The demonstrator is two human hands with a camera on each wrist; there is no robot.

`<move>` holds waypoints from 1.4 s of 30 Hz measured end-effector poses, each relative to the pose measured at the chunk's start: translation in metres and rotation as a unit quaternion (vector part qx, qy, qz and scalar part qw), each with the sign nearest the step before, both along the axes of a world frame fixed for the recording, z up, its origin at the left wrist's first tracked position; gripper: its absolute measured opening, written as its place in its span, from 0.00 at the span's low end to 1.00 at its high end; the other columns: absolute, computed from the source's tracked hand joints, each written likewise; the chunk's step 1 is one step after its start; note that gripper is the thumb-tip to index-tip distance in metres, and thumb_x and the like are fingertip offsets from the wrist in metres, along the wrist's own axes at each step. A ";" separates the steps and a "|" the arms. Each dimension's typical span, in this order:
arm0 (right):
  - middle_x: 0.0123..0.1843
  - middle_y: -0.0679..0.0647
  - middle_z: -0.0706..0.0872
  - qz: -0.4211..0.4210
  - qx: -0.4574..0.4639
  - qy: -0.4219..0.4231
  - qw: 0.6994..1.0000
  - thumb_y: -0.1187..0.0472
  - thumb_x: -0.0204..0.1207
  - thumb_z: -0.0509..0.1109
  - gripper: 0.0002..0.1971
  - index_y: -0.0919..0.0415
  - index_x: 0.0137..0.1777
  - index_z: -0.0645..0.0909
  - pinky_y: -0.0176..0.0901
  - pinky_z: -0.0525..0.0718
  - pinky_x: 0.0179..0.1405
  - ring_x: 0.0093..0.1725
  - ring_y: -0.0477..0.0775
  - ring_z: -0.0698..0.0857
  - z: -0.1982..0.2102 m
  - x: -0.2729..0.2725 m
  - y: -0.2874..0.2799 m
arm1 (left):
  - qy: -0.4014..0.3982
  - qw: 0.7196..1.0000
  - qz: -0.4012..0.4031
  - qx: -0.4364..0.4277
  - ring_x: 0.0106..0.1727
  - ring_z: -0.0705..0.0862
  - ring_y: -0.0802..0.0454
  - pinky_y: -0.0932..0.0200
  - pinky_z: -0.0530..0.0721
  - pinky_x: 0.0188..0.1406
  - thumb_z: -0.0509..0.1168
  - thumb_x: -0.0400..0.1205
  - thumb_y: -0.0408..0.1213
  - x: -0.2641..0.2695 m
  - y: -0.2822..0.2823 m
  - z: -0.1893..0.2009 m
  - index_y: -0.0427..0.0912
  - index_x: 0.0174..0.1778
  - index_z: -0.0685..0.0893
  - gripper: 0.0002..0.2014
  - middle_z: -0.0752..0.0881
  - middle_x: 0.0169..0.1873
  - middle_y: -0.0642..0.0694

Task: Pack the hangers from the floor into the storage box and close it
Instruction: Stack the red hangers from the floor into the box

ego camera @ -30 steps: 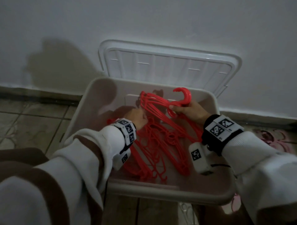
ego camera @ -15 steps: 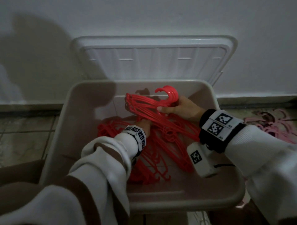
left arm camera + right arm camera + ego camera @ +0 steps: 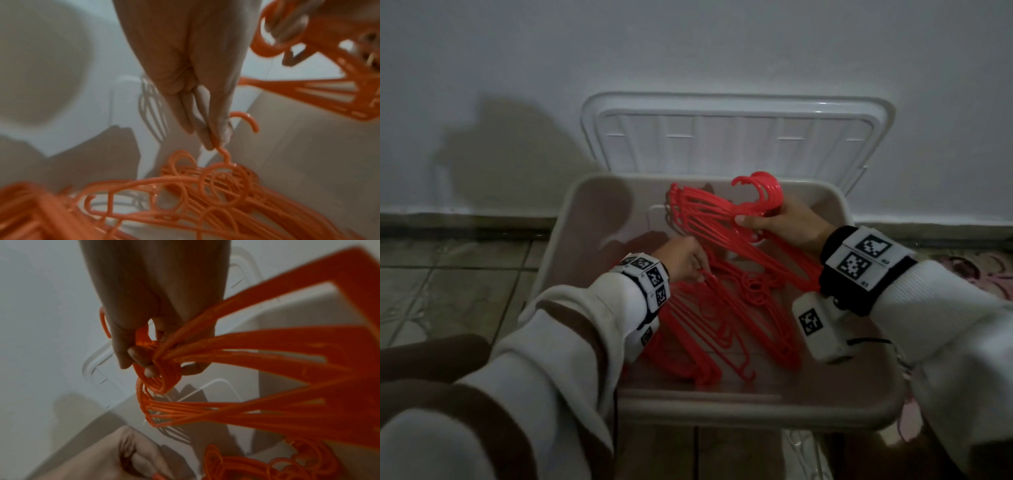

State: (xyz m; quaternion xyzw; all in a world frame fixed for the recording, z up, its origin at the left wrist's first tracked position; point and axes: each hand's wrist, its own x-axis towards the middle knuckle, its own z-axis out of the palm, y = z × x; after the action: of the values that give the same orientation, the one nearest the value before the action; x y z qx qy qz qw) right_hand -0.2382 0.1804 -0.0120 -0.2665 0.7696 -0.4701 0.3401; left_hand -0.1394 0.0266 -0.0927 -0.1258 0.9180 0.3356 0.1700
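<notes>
While red hangers (image 3: 722,318) fill the open storage box (image 3: 756,407), both hands' grips pinch some.

Cream sleeves (image 3: 571,329) with brown stripes on both arms. Black wristbands (image 3: 859,274) carry white tiles printed with black square codes, and a white camera block (image 3: 822,329) hangs under each wrist.

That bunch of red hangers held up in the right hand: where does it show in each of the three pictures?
Head view: the held bunch of hangers sits upper middle, above the storage box, gripped at the necks by the right hand.
Left wrist view: the bunch is at the upper right edge.
Right wrist view: it fans from the centre to the right.
Shared landmark: the left hand pinching one loose hanger.
</notes>
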 end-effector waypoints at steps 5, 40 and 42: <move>0.38 0.60 0.84 0.002 0.016 0.025 1.000 0.64 0.73 0.72 0.04 0.57 0.38 0.81 0.38 0.80 0.43 0.32 0.49 0.79 0.004 0.002 -0.001 | 0.074 0.997 0.028 0.015 0.42 0.84 0.57 0.58 0.84 0.49 0.76 0.70 0.30 0.021 -0.005 0.026 0.41 0.42 0.91 0.07 0.89 0.39 0.46; 0.47 0.58 0.81 0.088 0.107 0.070 0.988 0.78 0.67 0.72 0.19 0.74 0.59 0.80 0.41 0.77 0.49 0.48 0.52 0.79 -0.017 0.036 -0.009 | 0.251 0.905 0.216 0.268 0.26 0.87 0.57 0.60 0.86 0.37 0.79 0.64 0.26 0.031 0.029 0.062 0.42 0.29 0.82 0.12 0.87 0.21 0.51; 0.48 0.58 0.81 0.078 0.108 0.076 0.988 0.81 0.66 0.70 0.20 0.76 0.59 0.79 0.40 0.77 0.47 0.48 0.52 0.79 -0.017 0.035 -0.009 | 0.241 0.907 0.189 0.290 0.29 0.87 0.59 0.65 0.86 0.39 0.76 0.68 0.24 0.031 0.029 0.061 0.39 0.33 0.84 0.08 0.88 0.24 0.50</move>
State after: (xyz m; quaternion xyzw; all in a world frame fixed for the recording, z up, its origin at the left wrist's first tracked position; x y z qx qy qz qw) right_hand -0.2029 0.1715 -0.0285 -0.3225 0.8164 -0.3341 0.3432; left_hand -0.1082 0.0558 -0.0315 -0.1571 0.7525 0.6326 -0.0944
